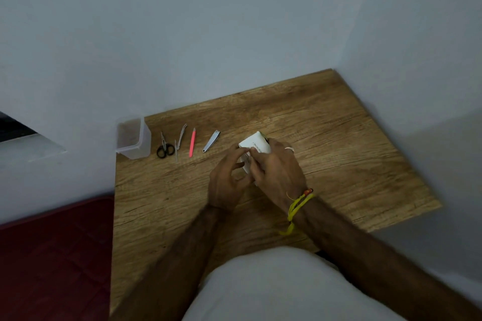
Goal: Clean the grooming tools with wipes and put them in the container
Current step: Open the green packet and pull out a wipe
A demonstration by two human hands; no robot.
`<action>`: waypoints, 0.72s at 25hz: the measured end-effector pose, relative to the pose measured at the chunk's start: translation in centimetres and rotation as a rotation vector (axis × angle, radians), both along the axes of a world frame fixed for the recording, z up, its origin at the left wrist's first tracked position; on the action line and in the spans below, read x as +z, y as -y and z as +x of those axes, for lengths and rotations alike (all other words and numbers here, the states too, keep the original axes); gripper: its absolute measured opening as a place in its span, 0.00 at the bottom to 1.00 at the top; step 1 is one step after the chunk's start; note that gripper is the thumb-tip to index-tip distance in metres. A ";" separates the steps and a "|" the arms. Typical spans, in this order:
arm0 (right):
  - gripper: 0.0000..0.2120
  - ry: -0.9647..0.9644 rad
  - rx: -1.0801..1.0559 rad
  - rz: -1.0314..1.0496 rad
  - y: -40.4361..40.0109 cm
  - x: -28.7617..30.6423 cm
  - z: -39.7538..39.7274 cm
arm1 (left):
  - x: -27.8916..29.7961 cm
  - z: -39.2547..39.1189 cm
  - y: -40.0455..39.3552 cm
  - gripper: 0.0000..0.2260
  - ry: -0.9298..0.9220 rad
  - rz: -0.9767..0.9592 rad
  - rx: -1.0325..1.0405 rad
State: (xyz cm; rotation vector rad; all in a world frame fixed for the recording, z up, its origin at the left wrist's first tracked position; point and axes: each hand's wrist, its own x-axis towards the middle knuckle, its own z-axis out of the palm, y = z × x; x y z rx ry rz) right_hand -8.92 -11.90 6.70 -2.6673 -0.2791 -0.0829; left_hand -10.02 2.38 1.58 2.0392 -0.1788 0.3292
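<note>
A white wipes pack (pixel 255 145) lies on the wooden table (pixel 326 138), held between both hands. My right hand (pixel 276 167) grips the pack from the right and covers much of it. My left hand (pixel 229 180) pinches at the pack's near left edge with curled fingers. In a row to the left lie black-handled scissors (pixel 164 147), metal tweezers (pixel 180 142), a pink nail file (pixel 192 142) and a metal nail clipper (pixel 211 141). A clear plastic container (pixel 133 138) stands open at the table's far left corner.
Pale walls close in behind and to the right of the table. A dark red mattress (pixel 52 255) lies beside the table's left edge. My white-clothed lap (pixel 273 286) is at the table's near edge.
</note>
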 end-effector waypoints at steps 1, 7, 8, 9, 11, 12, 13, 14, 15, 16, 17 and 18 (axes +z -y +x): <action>0.17 -0.002 0.009 -0.021 0.0 0.0 0.1 | -0.2 0.1 -0.1 0.24 -0.002 0.008 0.000; 0.34 -0.086 -0.199 0.198 1.5 0.1 -0.4 | 0.1 0.9 0.4 0.47 -0.142 -0.140 0.016; 0.34 -0.100 -0.233 0.180 1.7 0.0 -0.2 | 0.0 1.0 0.5 0.49 -0.157 -0.136 -0.004; 0.34 -0.115 -0.263 0.174 1.9 -0.1 0.1 | -0.2 1.1 0.6 0.51 -0.180 -0.116 -0.024; 0.33 -0.108 -0.316 0.196 2.2 0.0 1.1 | -0.6 1.8 0.1 0.54 -0.249 0.025 -0.039; 0.33 -0.093 -0.344 0.205 2.5 0.0 1.7 | -0.9 2.5 -0.3 0.54 -0.295 0.152 -0.025; 0.33 -0.084 -0.370 0.210 2.8 0.1 2.4 | -1.6 3.3 -0.9 0.53 -0.362 0.313 -0.011; 0.34 -0.075 -0.393 0.214 3.3 0.1 3.3 | -2.1 4.0 -1.5 0.53 -0.449 0.467 -0.016; 0.34 -0.067 -0.419 0.207 3.9 0.2 4.5 | -2.8 4.9 -1.8 0.55 -0.530 0.601 -0.038; 0.34 -0.041 -0.443 0.197 4.5 0.4 5.8 | -3.2 5.9 -1.9 0.58 -0.587 0.691 -0.062; 0.35 -0.016 -0.474 0.185 5.1 0.7 7.3 | -3.4 6.7 -1.8 0.60 -0.639 0.753 -0.086; 0.35 0.013 -0.508 0.182 5.8 0.8 9.0 | -3.5 7.3 -1.5 0.62 -0.674 0.782 -0.111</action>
